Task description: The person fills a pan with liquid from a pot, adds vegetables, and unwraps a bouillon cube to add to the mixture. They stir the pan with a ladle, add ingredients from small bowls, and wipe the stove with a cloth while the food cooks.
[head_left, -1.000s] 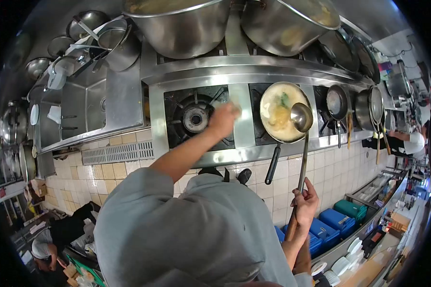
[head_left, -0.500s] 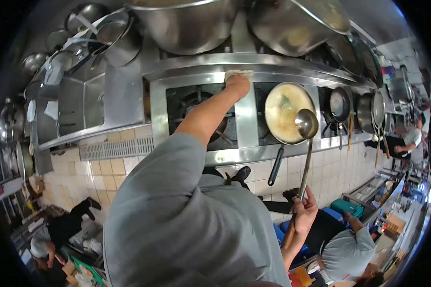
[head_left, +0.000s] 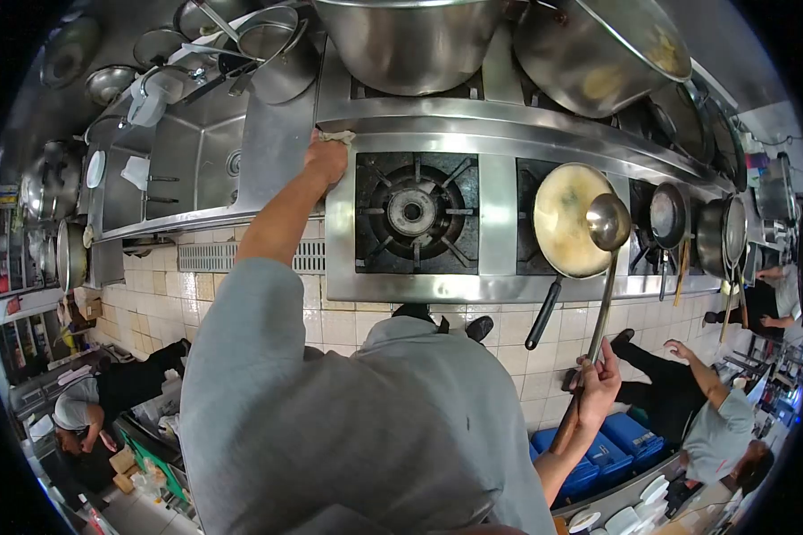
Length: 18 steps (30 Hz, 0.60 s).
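My left hand [head_left: 326,160] is closed on a pale folded cloth [head_left: 340,137], pressed to the steel at the back left corner of the stove [head_left: 500,214]. My right hand [head_left: 600,390] grips a long-handled ladle [head_left: 605,303] near the lower end of its handle. The ladle's round bowl overlaps the right side of a frying pan [head_left: 558,214]. Cream-yellow contents with a small greenish patch show in that pan, and its black handle points toward me. Between my hands lies a bare burner [head_left: 413,212] with a black grate.
Large stock pots [head_left: 410,45] stand on the raised back shelf. To the left is a steel sink [head_left: 201,169] with pots piled behind it. A small dark pan [head_left: 667,214] sits farther right. Co-workers [head_left: 723,428] are at both sides, with blue bins [head_left: 629,434] behind me at right.
My left hand has moved left with the cloth, from behind the burners to the stove's left corner. The view has shifted; the ladle stays over the pan. The co-worker at right has raised an arm.
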Tool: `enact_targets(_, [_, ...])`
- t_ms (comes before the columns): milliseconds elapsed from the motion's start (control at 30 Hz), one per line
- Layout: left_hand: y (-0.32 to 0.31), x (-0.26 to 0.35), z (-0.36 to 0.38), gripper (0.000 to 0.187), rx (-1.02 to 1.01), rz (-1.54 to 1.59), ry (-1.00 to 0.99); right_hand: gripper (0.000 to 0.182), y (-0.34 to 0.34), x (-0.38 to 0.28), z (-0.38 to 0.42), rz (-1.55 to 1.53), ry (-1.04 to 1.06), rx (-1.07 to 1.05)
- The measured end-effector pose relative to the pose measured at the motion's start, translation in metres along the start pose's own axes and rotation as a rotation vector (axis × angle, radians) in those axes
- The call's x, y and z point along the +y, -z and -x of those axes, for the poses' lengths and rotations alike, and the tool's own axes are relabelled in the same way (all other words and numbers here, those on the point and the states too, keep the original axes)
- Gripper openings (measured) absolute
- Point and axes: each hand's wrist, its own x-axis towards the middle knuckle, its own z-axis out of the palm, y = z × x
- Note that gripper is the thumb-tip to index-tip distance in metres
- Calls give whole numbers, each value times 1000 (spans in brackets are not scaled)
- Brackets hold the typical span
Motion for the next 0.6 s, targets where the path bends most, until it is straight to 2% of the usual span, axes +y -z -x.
enact_targets(67, [9, 8, -2, 39, -198, -85, 35, 56, -1, -1, -3, -39, 15, -43])
enact_targets(100, [11, 7, -2, 39, -191, -88, 40, 55, 0, 0, -4, -36, 3, -58])
enact_targets(167, [8, 6, -5, 38, -204, 269, 226, 55, 0, 0, -1, -48, 2, -53])
enact_targets(200, [-23, 1, -6, 38, -202, 263, 220, 54, 2, 0, 0, -49, -1, -53])
enact_targets(233, [-72, -8, -10, 37, -74, 597, 316, 54, 4, 2, 1, -59, 1, -49])
enact_targets(300, [-90, -3, 0, 34, 167, 1516, 494, 57, 7, 6, 4, -151, -20, -60])
enact_targets(333, [-90, 12, 23, 33, 261, 2106, 574, 57, 8, 8, 5, -160, -22, -47])
enact_targets(367, [-70, 30, 39, 33, 252, 2104, 567, 56, 9, 8, 6, -175, -35, -32])
enact_targets(433, [-10, 61, 62, 34, 601, 2962, 464, 56, 10, 11, 4, -189, -43, -26])
enact_targets(467, [-10, 63, 50, 34, 608, 2964, 461, 54, 13, 15, 2, -197, -34, -16])
enact_targets(533, [-12, 57, -3, 35, 619, 2873, -37, 51, 16, 16, 1, -204, -27, -6])
enact_targets(567, [-13, 52, -40, 34, 701, 2698, 257, 51, 17, 13, 1, -219, -42, -1])
enact_targets(600, [-9, 52, -63, 34, 734, 2601, 391, 50, 18, 11, 2, -234, -56, 8])
